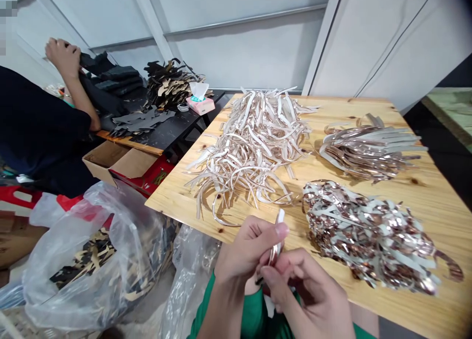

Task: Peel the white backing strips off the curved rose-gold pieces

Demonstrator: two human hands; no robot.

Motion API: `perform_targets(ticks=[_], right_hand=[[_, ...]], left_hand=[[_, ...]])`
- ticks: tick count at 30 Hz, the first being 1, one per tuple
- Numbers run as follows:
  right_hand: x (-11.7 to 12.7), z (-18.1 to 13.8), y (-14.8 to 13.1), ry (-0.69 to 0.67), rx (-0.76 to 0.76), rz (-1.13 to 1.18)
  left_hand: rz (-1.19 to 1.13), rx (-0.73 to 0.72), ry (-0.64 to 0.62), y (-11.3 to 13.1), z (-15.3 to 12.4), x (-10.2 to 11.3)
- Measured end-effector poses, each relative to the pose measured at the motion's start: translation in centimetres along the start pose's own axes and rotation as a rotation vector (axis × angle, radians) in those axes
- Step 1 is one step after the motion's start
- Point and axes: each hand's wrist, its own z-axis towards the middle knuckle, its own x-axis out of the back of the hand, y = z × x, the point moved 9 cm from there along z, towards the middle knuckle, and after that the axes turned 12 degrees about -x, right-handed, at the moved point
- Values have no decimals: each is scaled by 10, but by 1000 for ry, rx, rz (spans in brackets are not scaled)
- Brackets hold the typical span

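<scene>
My left hand (246,248) and my right hand (302,290) meet at the near edge of a wooden table (368,108). Both pinch one thin strip (277,236), white on one side and shiny rose-gold on the other, held upright between the fingers. Beyond the hands lies a big loose heap of pale strips (250,147). To the right sits a crumpled pile of shiny metallic strips (365,236). A neater bundle of shiny strips (368,150) lies at the far right.
A clear plastic bag (99,250) of dark and tan scraps sits at lower left. Another person in dark clothes (37,123) works at a black table with dark pieces (140,120), a scrap pile (169,83) and a pink tissue box (201,103). An open cardboard box (118,162) stands below.
</scene>
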Motion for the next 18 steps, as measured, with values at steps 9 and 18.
perform_targets(ticks=[9,18], right_hand=[[-25,9,19,-237,-315,159],[-35,24,12,-214,-235,107]], left_hand=[[77,30,135,6,-8,19],[315,-88,204,33,-26,42]])
